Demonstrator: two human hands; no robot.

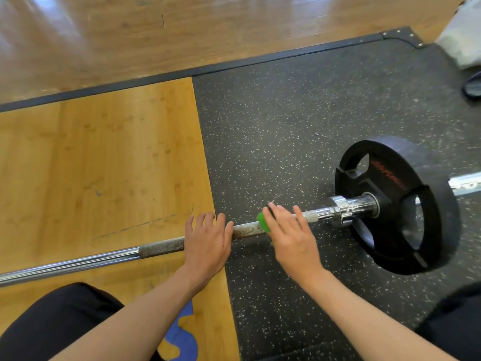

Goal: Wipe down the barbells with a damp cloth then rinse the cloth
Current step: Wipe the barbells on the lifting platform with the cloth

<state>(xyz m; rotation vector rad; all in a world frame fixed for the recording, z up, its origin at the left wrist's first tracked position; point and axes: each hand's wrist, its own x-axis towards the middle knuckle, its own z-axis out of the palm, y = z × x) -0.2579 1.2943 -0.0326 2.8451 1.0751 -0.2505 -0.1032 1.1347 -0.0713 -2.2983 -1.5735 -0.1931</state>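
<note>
Pressing green cloth point(262, 221) onto barbell point(161, 247) at frame centre — right hand point(291, 235) laid flat, uncurled; left hand point(205, 243) flat too, steadying. Risk: barbell rolls on its plate point(395, 204), unclamped cloth slips off.

There was one barbell point(161, 247), one plate point(406, 217), one cloth point(262, 222), and two hands: one left hand point(205, 243), one right hand point(291, 237).

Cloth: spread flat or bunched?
Looks bunched: only a small green wad of cloth shows, pressed onto the bar under the right hand.
</note>
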